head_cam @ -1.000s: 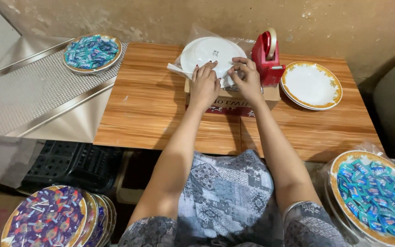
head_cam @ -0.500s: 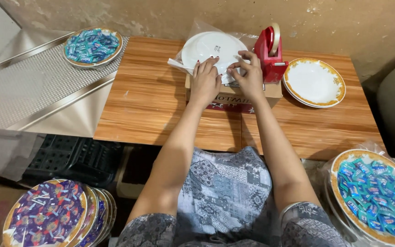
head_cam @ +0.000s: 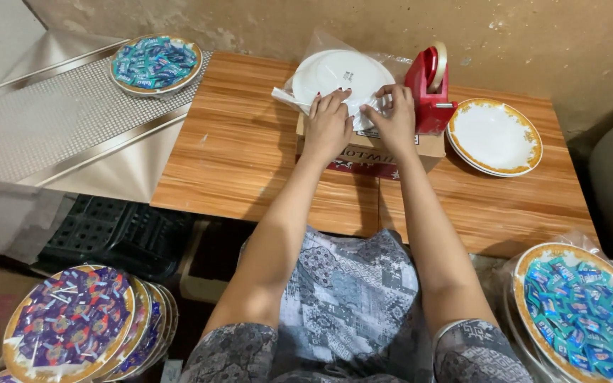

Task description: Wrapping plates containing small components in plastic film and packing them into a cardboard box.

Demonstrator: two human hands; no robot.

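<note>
Floor stack [head_cam: 72,326]: plates of purple sweets, at 8 o'clock.
Far plate [head_cam: 155,64]: blue sweets, at 11 o'clock.
Left hand [head_cam: 328,126]: fingers curled, pressing clear wrap onto the white plate [head_cam: 338,72].
White plate: upside down on a cardboard box [head_cam: 391,152], at 12 o'clock.
Right hand [head_cam: 395,120]: fingertips pinching the wrap.
Tape dispenser [head_cam: 431,92]: red, just beside the right hand.
Empty plate [head_cam: 494,136]: gold rim, at 2 o'clock.

Views: one, head-worn.
Position: above the seated person's lap, at arm's length behind both hands.
Facing: forward and steeply down across the wooden table [head_cam: 250,156] toward the wall.
Nearness: forearms fill centre; hands sit far, upper middle.
Shared: none.
</note>
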